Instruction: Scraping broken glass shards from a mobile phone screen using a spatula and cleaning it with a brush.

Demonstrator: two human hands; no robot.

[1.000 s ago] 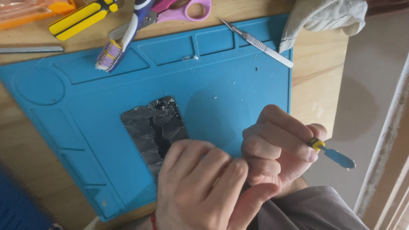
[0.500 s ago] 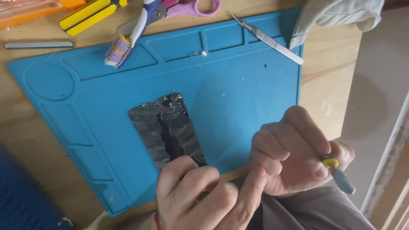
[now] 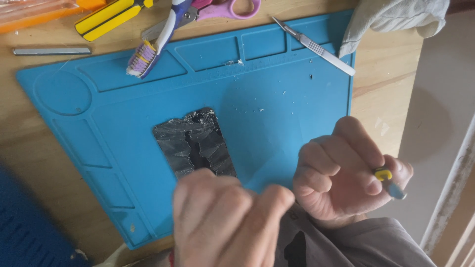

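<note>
Phone: 1, cracked and dark, lying on the blue mat, partly under the left hand.
Left hand: curling loosely closed; contents hidden, cannot tell.
Right hand: fisting around 1 yellow-tipped tool.
Technique: keeping the tool shallow seems safest.
Others: 1 scalpel, 1 toothbrush, 1 scissors.

Soft, even daylight fills the scene, bright without harsh glare. A faint shadow falls on the blue silicone work mat. The left hand is motion-blurred; the mat's straight edges bow slightly toward the frame's corners.
</note>
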